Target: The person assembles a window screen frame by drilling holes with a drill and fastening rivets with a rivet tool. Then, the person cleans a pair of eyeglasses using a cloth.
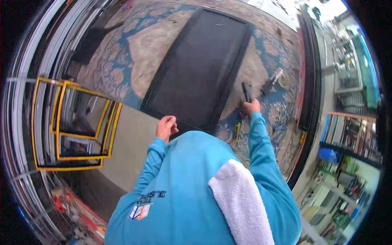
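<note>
A long panel with a dark mesh-like sheet (pixel 196 61) in a black frame (pixel 161 81) lies on the patterned carpet. Over its near left corner is my left hand (pixel 166 126), fingers curled together; whatever they may pinch is too small to make out. My right hand (pixel 253 106) is closed round a black hand tool (pixel 247 91) beside the panel's right edge; its exact kind is unclear. Next to it on the carpet lie another dark tool with a silvery end (pixel 271 83) and a roll of tape (pixel 283 81). A yellow-handled item (pixel 237 132) lies below my right hand.
Yellow-edged frames (pixel 110 128) lean at the left against racks of long metal profiles (pixel 24 98). Dark lengths of profile (pixel 310 69) line the carpet's right side. Small loose bits (pixel 281 112) are scattered at right. Shelves with supplies (pixel 351 139) stand farther right.
</note>
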`<state>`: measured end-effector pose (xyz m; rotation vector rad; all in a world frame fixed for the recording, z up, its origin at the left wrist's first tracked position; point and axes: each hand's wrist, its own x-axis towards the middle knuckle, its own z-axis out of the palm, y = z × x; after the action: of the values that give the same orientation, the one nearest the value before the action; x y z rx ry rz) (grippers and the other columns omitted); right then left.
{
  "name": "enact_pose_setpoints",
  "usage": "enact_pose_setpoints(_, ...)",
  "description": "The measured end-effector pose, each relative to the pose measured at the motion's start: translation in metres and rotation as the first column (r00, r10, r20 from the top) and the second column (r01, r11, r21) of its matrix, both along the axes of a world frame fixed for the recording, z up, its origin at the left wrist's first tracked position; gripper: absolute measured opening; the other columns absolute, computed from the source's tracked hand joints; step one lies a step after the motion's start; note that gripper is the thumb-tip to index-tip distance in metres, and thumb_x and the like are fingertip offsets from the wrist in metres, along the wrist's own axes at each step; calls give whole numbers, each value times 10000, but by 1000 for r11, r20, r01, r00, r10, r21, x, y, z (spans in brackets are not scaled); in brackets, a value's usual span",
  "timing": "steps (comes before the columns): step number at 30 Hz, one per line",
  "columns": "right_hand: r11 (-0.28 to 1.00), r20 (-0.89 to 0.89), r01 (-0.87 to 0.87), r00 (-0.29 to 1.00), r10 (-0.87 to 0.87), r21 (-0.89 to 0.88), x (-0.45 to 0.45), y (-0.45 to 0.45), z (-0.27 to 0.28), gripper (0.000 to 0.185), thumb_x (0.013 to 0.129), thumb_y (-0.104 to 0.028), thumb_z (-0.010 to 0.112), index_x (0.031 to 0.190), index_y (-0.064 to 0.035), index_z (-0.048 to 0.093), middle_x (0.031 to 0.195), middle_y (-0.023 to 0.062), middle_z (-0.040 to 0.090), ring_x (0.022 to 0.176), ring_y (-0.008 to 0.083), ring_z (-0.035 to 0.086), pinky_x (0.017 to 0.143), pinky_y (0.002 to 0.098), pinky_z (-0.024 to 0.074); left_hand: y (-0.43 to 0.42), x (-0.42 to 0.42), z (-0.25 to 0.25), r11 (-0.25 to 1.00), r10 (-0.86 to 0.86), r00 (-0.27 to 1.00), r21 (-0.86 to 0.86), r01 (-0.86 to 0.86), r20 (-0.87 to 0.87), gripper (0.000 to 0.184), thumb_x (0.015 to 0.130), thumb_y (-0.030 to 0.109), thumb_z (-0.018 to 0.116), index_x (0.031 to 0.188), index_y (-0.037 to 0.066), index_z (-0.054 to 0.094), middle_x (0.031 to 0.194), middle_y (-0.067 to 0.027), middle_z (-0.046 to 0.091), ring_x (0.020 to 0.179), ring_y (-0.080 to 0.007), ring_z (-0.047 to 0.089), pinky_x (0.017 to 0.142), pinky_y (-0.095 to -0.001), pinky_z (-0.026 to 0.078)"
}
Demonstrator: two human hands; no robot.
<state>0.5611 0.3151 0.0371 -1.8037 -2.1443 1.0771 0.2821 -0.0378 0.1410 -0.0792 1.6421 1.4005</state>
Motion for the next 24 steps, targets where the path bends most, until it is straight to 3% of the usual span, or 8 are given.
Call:
enact_pose_setpoints(3, 866, -548, -35, 787, -284, -499, 22, -13, 55, 217, 810, -193, 657, 898, -2, 607, 782, 54, 614, 642, 138, 577, 543, 310, 470, -19, -4, -15, 992, 124, 992, 6, -124, -5, 238, 923, 221, 666, 1056, 26, 638, 810, -49, 628, 652, -136, 612, 580, -271, 548)
enact_pose_setpoints(9, 969, -568, -84, 820, -66, -232, 52, -53, 136, 247, 910, -188, 682, 1075, -13, 623, 896, 22, 642, 786, 105, 595, 702, 242, 471, -57, -13, -30, 914, 298, 903, 181, -364, 311, 274, 972, 147, 566, 1194, -12, 595, 1026, -128, 668, 878, -213, 663, 802, -360, 577)
enact_pose_setpoints(11, 996, -398, -69, 916, 44, -48, 75, -51, 129, 259, 931, -258, 661, 1022, -17, 630, 896, 61, 670, 780, 151, 616, 715, 288, 484, -59, -22, -33, 924, 287, 918, 174, -341, 275, 268, 982, 170, 567, 1203, 20, 585, 1011, -96, 667, 880, -200, 662, 785, -354, 581)
enact_pose_setpoints(13, 978, 143, -176, 971, 191, -113, 122, -20, 107, 351, 893, -336, 670, 996, -2, 647, 885, 159, 698, 805, 279, 669, 739, 388, 511, -61, -31, -41, 929, 280, 925, 169, -328, 255, 256, 989, 177, 561, 1203, 40, 590, 1014, -93, 671, 884, -200, 665, 790, -359, 582)
enact_pose_setpoints(15, 913, 727, -389, 592, 348, -120, 98, -32, 179, 409, 832, -395, 672, 979, -13, 662, 896, 234, 680, 875, 399, 659, 759, 491, 509, -59, -36, -40, 934, 298, 937, 148, -326, 183, 257, 990, 199, 567, 1183, 33, 601, 1022, -96, 677, 885, -198, 671, 794, -356, 583)
enact_pose_setpoints(21, 867, 721, -498, 599, 347, -4, 85, -56, 226, 383, 783, -357, 695, 990, -37, 659, 874, 226, 681, 801, 417, 657, 712, 493, 511, -51, -57, -27, 932, 322, 935, 124, -341, 148, 255, 972, 195, 601, 1138, 2, 594, 1064, -115, 678, 860, -212, 689, 768, -339, 584)
enact_pose_setpoints(23, 973, 342, -228, 911, 228, -42, 57, -82, 248, 321, 789, -248, 711, 1025, -36, 660, 783, 170, 676, 673, 296, 663, 620, 408, 500, -46, -57, -27, 904, 308, 915, 221, -367, 261, 248, 954, 175, 623, 1145, 19, 599, 1042, -113, 677, 854, -210, 688, 773, -348, 581)
enact_pose_setpoints(24, 981, 168, -69, 981, 99, -180, 17, -104, 274, 283, 812, -133, 698, 1067, -19, 657, 747, 54, 646, 620, 124, 595, 568, 295, 460, -43, -58, -35, 893, 283, 912, 264, -364, 298, 234, 960, 185, 607, 1142, 37, 604, 1027, -102, 673, 868, -201, 677, 786, -352, 574)
